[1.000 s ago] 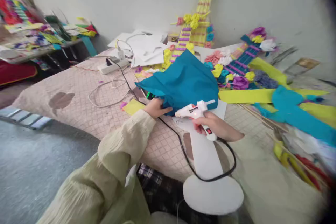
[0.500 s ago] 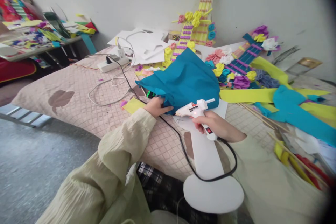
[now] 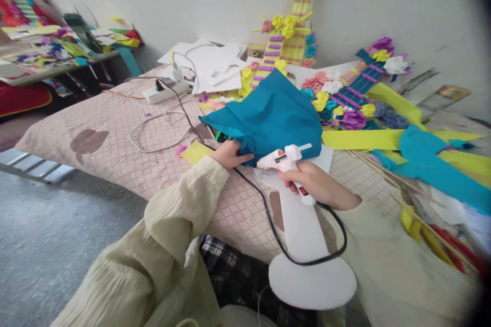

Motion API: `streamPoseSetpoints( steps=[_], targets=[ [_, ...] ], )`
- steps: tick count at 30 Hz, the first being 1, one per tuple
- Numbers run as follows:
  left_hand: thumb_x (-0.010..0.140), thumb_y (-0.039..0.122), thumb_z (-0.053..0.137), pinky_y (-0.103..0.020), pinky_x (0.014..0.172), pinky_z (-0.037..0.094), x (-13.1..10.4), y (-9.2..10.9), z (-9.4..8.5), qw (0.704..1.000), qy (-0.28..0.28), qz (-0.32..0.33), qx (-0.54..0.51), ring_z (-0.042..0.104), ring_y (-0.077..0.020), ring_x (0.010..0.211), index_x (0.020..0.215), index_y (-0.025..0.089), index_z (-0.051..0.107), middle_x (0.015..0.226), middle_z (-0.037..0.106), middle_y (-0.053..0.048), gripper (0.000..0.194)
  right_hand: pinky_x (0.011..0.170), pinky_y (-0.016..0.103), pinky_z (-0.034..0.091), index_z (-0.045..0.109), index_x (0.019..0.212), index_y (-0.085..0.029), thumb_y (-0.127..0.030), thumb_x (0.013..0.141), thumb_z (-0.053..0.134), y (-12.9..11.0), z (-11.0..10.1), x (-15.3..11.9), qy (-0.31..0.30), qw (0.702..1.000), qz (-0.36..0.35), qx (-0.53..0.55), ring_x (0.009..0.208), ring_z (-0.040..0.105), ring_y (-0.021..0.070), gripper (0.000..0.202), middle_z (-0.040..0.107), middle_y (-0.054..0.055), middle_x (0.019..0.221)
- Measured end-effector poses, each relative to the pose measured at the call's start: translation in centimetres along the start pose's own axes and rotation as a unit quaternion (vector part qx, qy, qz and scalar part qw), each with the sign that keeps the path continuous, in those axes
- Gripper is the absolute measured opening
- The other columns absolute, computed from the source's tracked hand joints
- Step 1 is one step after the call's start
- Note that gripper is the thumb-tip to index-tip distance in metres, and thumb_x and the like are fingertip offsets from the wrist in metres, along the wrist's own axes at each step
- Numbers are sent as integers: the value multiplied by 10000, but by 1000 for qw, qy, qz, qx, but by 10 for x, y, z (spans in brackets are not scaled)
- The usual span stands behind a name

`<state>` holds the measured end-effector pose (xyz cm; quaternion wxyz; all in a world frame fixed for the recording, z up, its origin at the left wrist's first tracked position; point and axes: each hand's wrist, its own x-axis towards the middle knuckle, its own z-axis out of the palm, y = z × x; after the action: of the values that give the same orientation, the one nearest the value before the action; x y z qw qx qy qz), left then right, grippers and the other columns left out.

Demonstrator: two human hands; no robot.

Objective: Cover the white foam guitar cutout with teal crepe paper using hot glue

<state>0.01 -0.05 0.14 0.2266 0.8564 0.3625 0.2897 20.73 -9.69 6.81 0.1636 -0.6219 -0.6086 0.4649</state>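
My right hand (image 3: 309, 180) is wrapped round the handle of a white hot glue gun (image 3: 282, 160); a clear glue stick pokes from its back and its nozzle points left. My left hand (image 3: 230, 155) grips the near edge of a large teal crepe paper sheet (image 3: 274, 112), its fingertips partly hidden by the folds. The nozzle is a short way right of my left thumb, close to the sheet's lower edge. Under the sheet lies a white board cutout (image 3: 303, 225) with a long neck and a rounded end hanging over the table's near edge.
The gun's black cord (image 3: 264, 204) loops across the cutout towards a white power strip (image 3: 164, 93). Flower-decorated paper guitars (image 3: 355, 89) lie and lean at the back. Yellow strips (image 3: 360, 139), thin sticks (image 3: 387, 171) and teal paper (image 3: 422, 150) lie right. A quilted cloth (image 3: 115, 138) covers the table.
The glue gun has tilted slightly in my right hand, its back end shifting a little left. My left hand stays at the edge of the teal paper.
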Motion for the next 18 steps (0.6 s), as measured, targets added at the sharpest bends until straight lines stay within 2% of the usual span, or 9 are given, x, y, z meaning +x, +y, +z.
streamPoseSetpoints(
  steps=[4,12,18],
  targets=[
    [722,370,586,-252,503,307,0,0,0,1000,0,7,-3,380,-107,487,518,176,441,440,340,56,316,459,246,324,490,529,-173,-347,731,502,-1,0,0,-4,1000,-4,7,455,447,102,266,503,-14,482],
    [710,377,597,-251,490,301,1,-3,1,1000,5,5,-9,357,-99,470,470,183,389,430,305,60,373,457,250,324,476,513,-175,-348,735,483,-4,-1,-1,-2,999,-10,-38,440,448,104,282,497,-9,465],
    [720,392,585,-248,466,280,1,-1,-1,1000,-12,-4,-11,333,-93,450,521,170,464,432,318,62,322,463,246,329,461,512,-177,-364,745,476,-4,-2,-5,-12,998,-9,-53,445,452,103,299,488,-13,479]
  ],
)
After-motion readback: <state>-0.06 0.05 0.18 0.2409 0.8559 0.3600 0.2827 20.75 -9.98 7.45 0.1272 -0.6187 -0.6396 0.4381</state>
